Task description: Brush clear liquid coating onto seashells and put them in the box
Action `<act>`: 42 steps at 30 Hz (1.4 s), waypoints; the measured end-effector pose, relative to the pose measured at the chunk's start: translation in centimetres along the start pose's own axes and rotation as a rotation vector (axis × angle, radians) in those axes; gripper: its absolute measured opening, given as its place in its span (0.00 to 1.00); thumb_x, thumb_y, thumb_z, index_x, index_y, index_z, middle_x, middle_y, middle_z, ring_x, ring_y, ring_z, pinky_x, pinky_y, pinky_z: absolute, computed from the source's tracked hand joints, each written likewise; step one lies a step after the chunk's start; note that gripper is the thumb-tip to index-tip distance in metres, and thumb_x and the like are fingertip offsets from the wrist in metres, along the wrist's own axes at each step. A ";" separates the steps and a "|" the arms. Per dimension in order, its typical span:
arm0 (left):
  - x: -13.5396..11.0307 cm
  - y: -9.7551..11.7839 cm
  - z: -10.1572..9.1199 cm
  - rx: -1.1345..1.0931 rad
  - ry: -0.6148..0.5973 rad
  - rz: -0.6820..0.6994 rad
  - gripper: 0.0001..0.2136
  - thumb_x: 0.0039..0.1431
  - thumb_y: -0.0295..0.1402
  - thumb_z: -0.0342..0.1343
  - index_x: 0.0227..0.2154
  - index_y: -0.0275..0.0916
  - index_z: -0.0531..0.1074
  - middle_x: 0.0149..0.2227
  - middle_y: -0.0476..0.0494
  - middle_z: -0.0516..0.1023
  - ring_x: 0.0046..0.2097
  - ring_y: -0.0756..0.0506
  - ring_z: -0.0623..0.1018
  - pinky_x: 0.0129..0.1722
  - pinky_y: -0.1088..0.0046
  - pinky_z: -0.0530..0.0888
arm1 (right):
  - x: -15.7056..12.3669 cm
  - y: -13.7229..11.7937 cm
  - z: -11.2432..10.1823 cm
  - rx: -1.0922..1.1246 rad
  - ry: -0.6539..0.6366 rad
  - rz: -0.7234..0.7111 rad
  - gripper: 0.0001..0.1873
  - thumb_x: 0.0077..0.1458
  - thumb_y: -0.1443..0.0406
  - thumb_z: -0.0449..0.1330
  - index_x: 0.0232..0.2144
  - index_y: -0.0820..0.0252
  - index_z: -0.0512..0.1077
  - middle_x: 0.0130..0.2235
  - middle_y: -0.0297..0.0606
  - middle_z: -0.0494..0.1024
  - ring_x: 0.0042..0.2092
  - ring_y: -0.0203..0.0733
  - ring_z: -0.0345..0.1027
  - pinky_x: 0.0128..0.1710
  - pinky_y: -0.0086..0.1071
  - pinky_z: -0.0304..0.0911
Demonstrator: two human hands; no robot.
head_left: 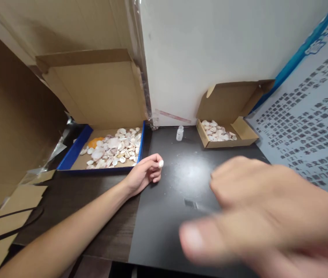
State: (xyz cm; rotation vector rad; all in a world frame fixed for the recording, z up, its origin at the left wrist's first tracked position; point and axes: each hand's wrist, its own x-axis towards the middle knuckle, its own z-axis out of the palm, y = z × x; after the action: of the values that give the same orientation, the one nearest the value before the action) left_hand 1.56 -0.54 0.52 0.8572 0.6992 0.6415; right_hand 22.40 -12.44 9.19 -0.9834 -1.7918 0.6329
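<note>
My left hand (146, 174) rests on the dark table (169, 216) with its fingers curled around a small white shell (161, 163) pinched at the fingertips. It lies just in front of a blue-rimmed cardboard box (71, 154) holding several pale shells (114, 148). My right hand (262, 216) is raised close to the camera, large and blurred, fingers loosely bent, with nothing visible in it. A smaller cardboard box (210, 144) at the back right holds more shells (217, 131).
A small clear bottle (179, 133) stands near the wall between the two boxes. A printed blue and white board (311, 127) leans at the right. Flat cardboard sheets (7, 208) lie at the left, and tall cardboard (13, 116) stands behind them.
</note>
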 end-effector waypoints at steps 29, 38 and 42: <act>0.1 0.1 -0.3 -0.080 0.057 -0.042 0.04 0.56 0.29 0.53 0.30 0.38 0.63 0.21 0.56 0.56 0.20 0.56 0.55 0.21 0.79 0.59 | 1.3 10.9 6.8 -0.124 -0.195 -0.019 0.07 0.62 0.66 0.48 0.31 0.58 0.64 0.28 0.33 0.65 0.29 0.36 0.58 0.31 0.30 0.54; 0.2 0.2 0.0 -0.058 0.073 -0.034 0.05 0.57 0.31 0.54 0.30 0.37 0.63 0.21 0.57 0.57 0.20 0.56 0.55 0.20 0.80 0.59 | 1.3 10.9 6.8 -0.123 -0.258 -0.060 0.07 0.61 0.67 0.47 0.32 0.58 0.63 0.28 0.33 0.66 0.29 0.36 0.58 0.30 0.31 0.54; 0.2 0.2 -0.1 -0.060 0.082 -0.035 0.05 0.56 0.31 0.55 0.29 0.37 0.63 0.20 0.57 0.57 0.20 0.56 0.55 0.20 0.80 0.60 | 1.4 10.9 6.6 -0.102 -0.271 -0.076 0.08 0.62 0.67 0.46 0.33 0.58 0.64 0.29 0.34 0.67 0.30 0.37 0.60 0.31 0.31 0.55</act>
State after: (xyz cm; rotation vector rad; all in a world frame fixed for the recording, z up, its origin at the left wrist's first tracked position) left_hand 1.56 -0.27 0.64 0.7648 0.7640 0.6659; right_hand 19.81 -5.34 -1.22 -0.9266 -2.1077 0.6571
